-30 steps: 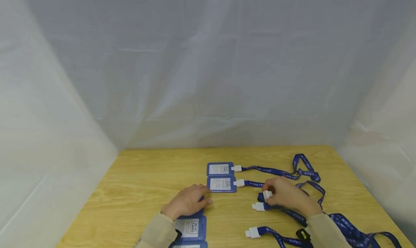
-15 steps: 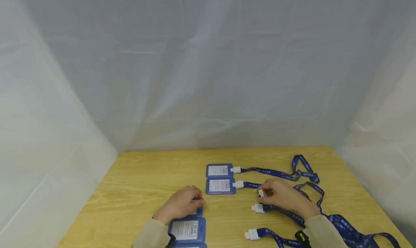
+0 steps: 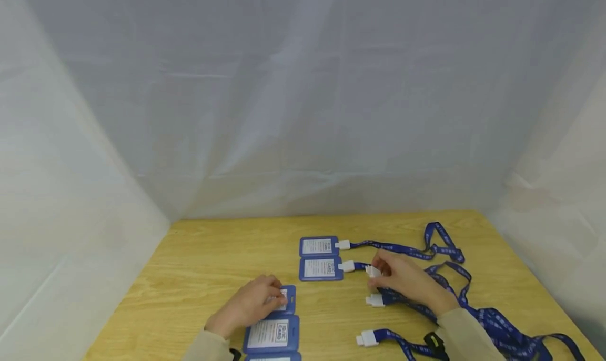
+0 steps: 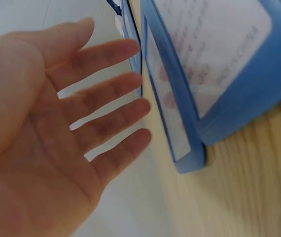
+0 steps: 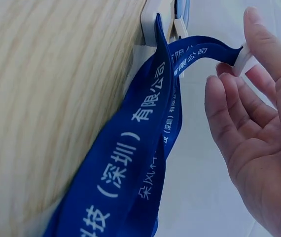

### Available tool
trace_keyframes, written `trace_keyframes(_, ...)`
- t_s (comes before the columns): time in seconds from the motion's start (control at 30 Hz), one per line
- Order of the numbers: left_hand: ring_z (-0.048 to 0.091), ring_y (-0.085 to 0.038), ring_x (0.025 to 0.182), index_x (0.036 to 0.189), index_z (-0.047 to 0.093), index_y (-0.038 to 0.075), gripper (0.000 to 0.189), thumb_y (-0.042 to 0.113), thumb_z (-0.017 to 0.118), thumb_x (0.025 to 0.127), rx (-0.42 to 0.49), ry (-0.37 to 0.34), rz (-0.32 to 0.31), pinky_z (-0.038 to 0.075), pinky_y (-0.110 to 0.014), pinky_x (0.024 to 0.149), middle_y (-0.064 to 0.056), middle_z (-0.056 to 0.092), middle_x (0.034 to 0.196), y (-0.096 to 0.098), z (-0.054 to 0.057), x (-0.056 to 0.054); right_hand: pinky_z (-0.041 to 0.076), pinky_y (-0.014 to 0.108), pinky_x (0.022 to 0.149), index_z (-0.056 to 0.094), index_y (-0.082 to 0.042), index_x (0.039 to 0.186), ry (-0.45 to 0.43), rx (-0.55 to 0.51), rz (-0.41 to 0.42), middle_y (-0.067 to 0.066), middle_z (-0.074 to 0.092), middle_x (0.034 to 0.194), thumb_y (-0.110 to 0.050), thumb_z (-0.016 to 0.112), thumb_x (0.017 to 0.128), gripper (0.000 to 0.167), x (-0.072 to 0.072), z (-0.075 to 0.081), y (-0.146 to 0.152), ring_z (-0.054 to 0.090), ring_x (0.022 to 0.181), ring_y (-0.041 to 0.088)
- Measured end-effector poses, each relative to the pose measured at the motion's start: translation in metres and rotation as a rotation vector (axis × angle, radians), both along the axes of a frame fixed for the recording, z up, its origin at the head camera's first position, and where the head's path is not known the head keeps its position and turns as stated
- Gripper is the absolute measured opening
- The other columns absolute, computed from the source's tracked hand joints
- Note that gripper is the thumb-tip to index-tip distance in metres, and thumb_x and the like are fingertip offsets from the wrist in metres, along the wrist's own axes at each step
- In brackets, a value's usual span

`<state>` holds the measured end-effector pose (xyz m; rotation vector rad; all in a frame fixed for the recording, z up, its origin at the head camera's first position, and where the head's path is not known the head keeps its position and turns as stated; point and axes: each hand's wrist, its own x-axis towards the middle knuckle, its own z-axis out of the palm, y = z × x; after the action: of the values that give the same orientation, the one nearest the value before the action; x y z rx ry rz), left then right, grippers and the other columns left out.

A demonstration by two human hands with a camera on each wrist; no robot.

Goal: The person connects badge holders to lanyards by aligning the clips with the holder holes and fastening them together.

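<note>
In the head view my left hand (image 3: 253,304) is over a blue ID card holder (image 3: 290,304) and covers part of it. The left wrist view shows its fingers (image 4: 113,111) spread and nearly straight, beside the blue holders (image 4: 199,138). My right hand (image 3: 407,279) pinches the white plastic clip (image 3: 373,271) of a blue lanyard between thumb and fingers. In the right wrist view the clip (image 5: 242,60) is held off the table, and its blue strap (image 5: 204,48) trails back to other straps.
Two holders (image 3: 319,246) with clips and lanyards attached lie at the back. Nearer me are more holders (image 3: 272,334) in a column. Two loose clips (image 3: 375,300) point left, and tangled lanyards (image 3: 502,329) spread to the right. White sheeting (image 3: 303,113) surrounds the wooden table (image 3: 213,256).
My left hand has drawn back to the left, uncovering more of the card holder. My right hand has moved a little left with the white clip, which now faces left.
</note>
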<state>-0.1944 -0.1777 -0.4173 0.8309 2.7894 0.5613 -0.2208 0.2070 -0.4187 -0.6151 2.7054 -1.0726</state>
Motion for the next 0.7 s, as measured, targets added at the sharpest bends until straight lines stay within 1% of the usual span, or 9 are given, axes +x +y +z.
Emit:
trace_keyframes(0.13,0.062,-0.030,0.118,0.109,0.077,0.014,0.028,0.036,0.061,0.100,-0.068,-0.011,-0.050,0.051,-0.053,0.101,-0.008,0.066,0.128,-0.002,0.005,0.006,0.051,0.025,0.063,0.062,-0.019,0.103,0.026,-0.007,0.016,-0.009,0.063,0.086,-0.035,0.077,0.090,0.025,-0.001,0.000,0.000,0.058,0.074,0.006)
trace_keyframes(0.23,0.061,-0.031,0.120,0.114,0.076,0.014,0.031,0.036,0.060,0.100,-0.100,-0.011,-0.076,0.050,-0.054,0.102,-0.009,0.065,0.132,-0.005,0.007,0.010,0.050,0.024,0.063,0.065,-0.019,0.102,0.053,0.003,0.029,-0.010,0.063,0.086,-0.033,0.078,0.089,0.023,-0.001,0.000,0.000,0.057,0.073,0.005)
trace_keyframes(0.3,0.059,-0.032,0.122,0.117,0.075,0.014,0.032,0.037,0.060,0.101,-0.105,-0.009,-0.086,0.049,-0.055,0.103,-0.010,0.063,0.135,-0.006,0.008,0.011,0.050,0.024,0.063,0.067,-0.020,0.103,0.063,0.020,0.028,-0.011,0.063,0.087,-0.032,0.078,0.088,0.022,-0.002,0.001,-0.001,0.056,0.073,0.004)
trace_keyframes(0.47,0.058,-0.033,0.124,0.120,0.075,0.015,0.034,0.039,0.058,0.101,-0.114,0.009,-0.106,0.048,-0.056,0.104,-0.010,0.062,0.137,-0.007,0.008,0.012,0.049,0.024,0.062,0.071,-0.022,0.104,0.042,0.063,0.007,-0.013,0.065,0.090,-0.029,0.080,0.087,0.020,-0.001,0.002,-0.004,0.056,0.074,0.005)
trace_keyframes(0.57,0.058,-0.032,0.125,0.121,0.074,0.017,0.034,0.039,0.059,0.101,-0.120,0.015,-0.109,0.048,-0.055,0.105,-0.009,0.062,0.138,-0.006,0.006,0.012,0.049,0.024,0.063,0.072,-0.022,0.106,0.043,0.084,0.004,-0.013,0.065,0.092,-0.027,0.081,0.086,0.022,-0.001,0.002,-0.005,0.055,0.075,0.005)
trace_keyframes(0.7,0.058,-0.032,0.124,0.123,0.074,0.018,0.033,0.037,0.061,0.100,-0.118,0.038,-0.130,0.049,-0.054,0.104,-0.009,0.062,0.138,-0.004,0.005,0.013,0.050,0.023,0.064,0.073,-0.019,0.108,0.055,0.084,0.023,-0.011,0.067,0.095,-0.027,0.082,0.085,0.026,-0.001,0.001,-0.004,0.056,0.076,0.002)
